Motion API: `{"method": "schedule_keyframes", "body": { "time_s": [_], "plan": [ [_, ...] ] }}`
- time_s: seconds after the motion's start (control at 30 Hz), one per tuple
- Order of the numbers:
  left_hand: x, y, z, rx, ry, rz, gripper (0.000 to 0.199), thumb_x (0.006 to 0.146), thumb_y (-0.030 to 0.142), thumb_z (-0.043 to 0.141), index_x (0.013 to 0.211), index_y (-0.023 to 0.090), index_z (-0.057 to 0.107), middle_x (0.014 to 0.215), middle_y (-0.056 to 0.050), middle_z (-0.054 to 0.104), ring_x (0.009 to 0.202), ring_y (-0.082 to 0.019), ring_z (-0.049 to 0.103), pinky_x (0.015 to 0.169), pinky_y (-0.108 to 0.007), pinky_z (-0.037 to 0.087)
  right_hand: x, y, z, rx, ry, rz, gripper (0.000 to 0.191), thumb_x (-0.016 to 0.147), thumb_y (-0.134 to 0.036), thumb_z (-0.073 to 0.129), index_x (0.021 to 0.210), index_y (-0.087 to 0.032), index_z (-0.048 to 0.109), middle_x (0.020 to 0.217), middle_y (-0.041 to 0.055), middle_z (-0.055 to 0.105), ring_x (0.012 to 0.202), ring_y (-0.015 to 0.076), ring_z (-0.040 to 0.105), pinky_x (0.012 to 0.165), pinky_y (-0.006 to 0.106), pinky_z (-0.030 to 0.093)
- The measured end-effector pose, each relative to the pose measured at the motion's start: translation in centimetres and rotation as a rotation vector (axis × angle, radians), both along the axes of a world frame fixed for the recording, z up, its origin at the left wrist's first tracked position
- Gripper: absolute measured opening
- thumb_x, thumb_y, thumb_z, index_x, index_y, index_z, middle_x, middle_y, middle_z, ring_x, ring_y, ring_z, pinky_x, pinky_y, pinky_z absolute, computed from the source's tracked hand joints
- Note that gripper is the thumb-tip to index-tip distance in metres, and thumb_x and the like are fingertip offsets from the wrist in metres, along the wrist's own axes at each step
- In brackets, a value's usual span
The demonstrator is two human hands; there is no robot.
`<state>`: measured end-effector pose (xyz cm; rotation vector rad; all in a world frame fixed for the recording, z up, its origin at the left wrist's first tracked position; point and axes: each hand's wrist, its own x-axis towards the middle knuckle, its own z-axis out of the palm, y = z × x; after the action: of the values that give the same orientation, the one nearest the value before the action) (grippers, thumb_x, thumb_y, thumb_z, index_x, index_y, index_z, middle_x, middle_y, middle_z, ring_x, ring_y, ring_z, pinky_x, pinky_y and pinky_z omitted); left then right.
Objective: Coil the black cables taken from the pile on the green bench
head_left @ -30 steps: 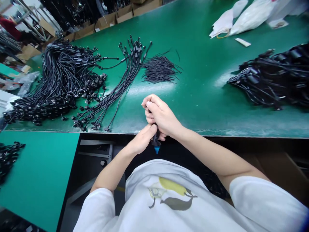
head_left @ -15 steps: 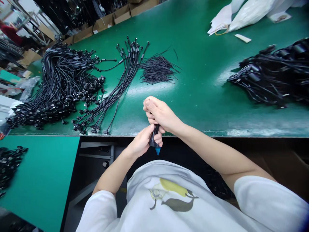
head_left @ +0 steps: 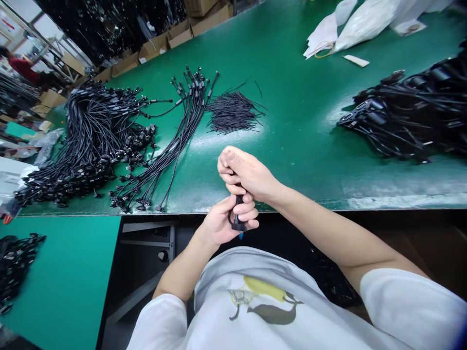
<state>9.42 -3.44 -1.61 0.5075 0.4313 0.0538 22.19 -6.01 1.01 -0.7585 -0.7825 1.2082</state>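
Note:
My left hand (head_left: 228, 221) is closed round a black cable (head_left: 238, 221), folded into a small bundle. A flat black connector shows at its lower end, and a bit of blue (head_left: 241, 236) peeks out beneath the fingers. Directly above, my right hand (head_left: 246, 172) makes a fist around the upper part of the same bundle; most of what lies inside it is hidden. Both hands touch each other in front of the table's near edge. Beyond them lies a pile of thin black ties (head_left: 235, 113), and left of that a fanned bunch of black cables (head_left: 182, 133).
A big heap of black cables (head_left: 95, 126) covers the table's left part. Bundled black cables (head_left: 404, 112) lie at the right, below a white bag (head_left: 365, 26) and a white strip (head_left: 356, 61). Cardboard boxes (head_left: 155, 47) line the far edge. A person (head_left: 24, 68) is at far left.
The left hand has turned and its fingers have opened slightly round the bundle, so the connector and a cable loop now show. The blue tip is mostly covered. The camera view has shifted a little.

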Motion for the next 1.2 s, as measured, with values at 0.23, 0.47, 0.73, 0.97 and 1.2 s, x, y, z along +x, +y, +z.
{"method": "schedule_keyframes", "body": {
  "time_s": [0.23, 0.47, 0.73, 0.97, 1.2],
  "plan": [
    [-0.7, 0.9, -0.3, 0.742, -0.002, -0.112, 0.043, 0.084, 0.057, 0.061, 0.090, 0.015, 0.066, 0.073, -0.002, 0.050, 0.074, -0.015, 0.048, 0.076, -0.029, 0.044, 0.6, -0.9, -0.6, 0.048, -0.245, -0.005, 0.036, 0.095, -0.054, 0.044, 0.083, -0.020, 0.042, 0.067, -0.0066, 0.037, 0.053, 0.0051, 0.041, 0.065, 0.029, 0.056],
    [1.3, 2.7, -1.4, 0.454, 0.062, 0.622, 0.028, 0.097, 0.039, 0.044, 0.077, 0.020, 0.046, 0.073, 0.003, 0.038, 0.068, -0.010, 0.044, 0.077, -0.023, 0.044, -0.8, -1.6, -4.4, 0.037, -0.983, -0.568, 0.035, 0.093, -0.043, 0.054, 0.119, -0.020, 0.051, 0.114, 0.0111, 0.055, 0.103, 0.0228, 0.059, 0.089, 0.039, 0.051],
    [1.3, 3.1, -0.2, 0.253, 0.132, 0.665, 0.027, 0.099, 0.031, 0.039, 0.079, 0.017, 0.049, 0.072, 0.002, 0.043, 0.064, -0.008, 0.045, 0.070, -0.019, 0.042, -3.2, -2.0, -6.4, 0.193, -1.549, -0.566, 0.023, 0.097, -0.022, 0.043, 0.110, -0.016, 0.062, 0.102, 0.0134, 0.064, 0.092, 0.0231, 0.061, 0.079, 0.039, 0.052],
    [0.6, 4.1, -0.5, 0.086, 0.132, 0.540, 0.031, 0.093, 0.029, 0.034, 0.067, 0.017, 0.045, 0.060, 0.004, 0.034, 0.053, -0.009, 0.040, 0.061, -0.022, 0.044, -3.1, -2.7, -6.6, 0.612, -1.603, -0.311, 0.035, 0.095, -0.008, 0.035, 0.116, -0.013, 0.062, 0.112, 0.0148, 0.066, 0.112, 0.0229, 0.060, 0.093, 0.042, 0.054],
    [-1.6, 2.9, -0.7, 0.454, 0.093, 0.153, 0.034, 0.090, 0.044, 0.053, 0.070, 0.017, 0.044, 0.059, 0.007, 0.030, 0.048, -0.005, 0.026, 0.046, -0.018, 0.025, 1.2, -3.5, -2.5, 0.561, -1.655, -0.345, 0.039, 0.095, -0.019, 0.048, 0.134, -0.022, 0.050, 0.134, 0.0113, 0.057, 0.132, 0.0253, 0.046, 0.112, 0.054, 0.032]
  ]
}}
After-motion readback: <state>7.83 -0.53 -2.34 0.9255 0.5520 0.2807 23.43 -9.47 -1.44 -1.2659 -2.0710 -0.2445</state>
